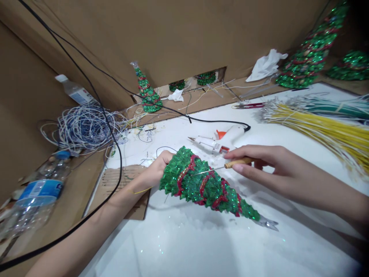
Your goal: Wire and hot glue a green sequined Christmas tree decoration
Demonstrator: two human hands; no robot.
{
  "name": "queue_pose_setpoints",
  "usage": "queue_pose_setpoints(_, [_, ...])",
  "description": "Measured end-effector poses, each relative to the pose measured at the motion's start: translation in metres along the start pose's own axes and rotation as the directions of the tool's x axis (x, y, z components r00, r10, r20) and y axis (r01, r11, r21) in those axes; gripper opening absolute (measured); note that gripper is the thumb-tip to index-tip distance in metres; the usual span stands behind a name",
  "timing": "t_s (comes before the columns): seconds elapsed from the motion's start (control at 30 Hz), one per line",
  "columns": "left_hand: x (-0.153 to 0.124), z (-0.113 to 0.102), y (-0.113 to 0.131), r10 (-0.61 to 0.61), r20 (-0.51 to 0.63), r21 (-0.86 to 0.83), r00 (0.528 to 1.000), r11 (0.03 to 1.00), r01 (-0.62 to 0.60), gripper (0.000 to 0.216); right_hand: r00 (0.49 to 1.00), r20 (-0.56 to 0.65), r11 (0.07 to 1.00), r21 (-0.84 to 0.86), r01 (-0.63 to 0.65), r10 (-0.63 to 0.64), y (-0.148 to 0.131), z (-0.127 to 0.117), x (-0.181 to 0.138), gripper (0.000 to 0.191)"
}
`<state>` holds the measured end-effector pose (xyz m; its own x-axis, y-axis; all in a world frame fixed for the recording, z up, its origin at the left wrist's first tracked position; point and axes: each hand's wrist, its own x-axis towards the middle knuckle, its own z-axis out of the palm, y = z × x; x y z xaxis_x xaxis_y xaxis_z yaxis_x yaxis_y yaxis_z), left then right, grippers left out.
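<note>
A green glittery toy Christmas tree [198,181] with red garland lies tilted on its side above the white table, its silvery tip pointing to the lower right. My left hand [162,166] grips it at the wide base; the fingers are partly hidden behind and inside the tree. In my right hand [259,161] is an awl [238,163] with a wooden handle, pinched between thumb and fingers. The awl's thin metal shaft reaches left, and its point touches the tree's side between two garland bands. Just behind the tree lies a white glue gun [211,143].
A black cable [118,150] hangs across the left side. Tangled wires [83,127] and plastic bottles [40,196] are at the left. Yellow wire bundles [319,130] lie at the right. A small decorated tree [147,94] and a large one [313,52] stand at the back.
</note>
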<state>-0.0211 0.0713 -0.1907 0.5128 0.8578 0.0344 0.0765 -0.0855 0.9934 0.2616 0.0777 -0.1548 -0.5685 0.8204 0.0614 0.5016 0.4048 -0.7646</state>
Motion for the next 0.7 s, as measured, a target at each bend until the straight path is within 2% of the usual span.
queue_pose_setpoints(0.13, [0.0005,-0.0003,0.0001,0.009,0.0,-0.002,1.0,1.0,-0.009,0.035,0.999,-0.005,0.999,-0.011,0.037,-0.037,0.0008,0.0016,0.0001,0.032])
queue_pose_setpoints(0.5, [0.0007,-0.0017,-0.0043,0.06,0.023,-0.045,0.998,0.997,-0.059,0.031,0.997,0.072,1.0,0.009,0.01,-0.01,-0.0012,0.0023,-0.0044,0.02])
queue_pose_setpoints(0.7, [0.0003,-0.0018,-0.0037,0.014,0.009,-0.011,1.0,1.0,-0.013,0.033,0.992,0.119,0.999,0.008,0.048,-0.048,-0.0033,0.0033,-0.003,0.022])
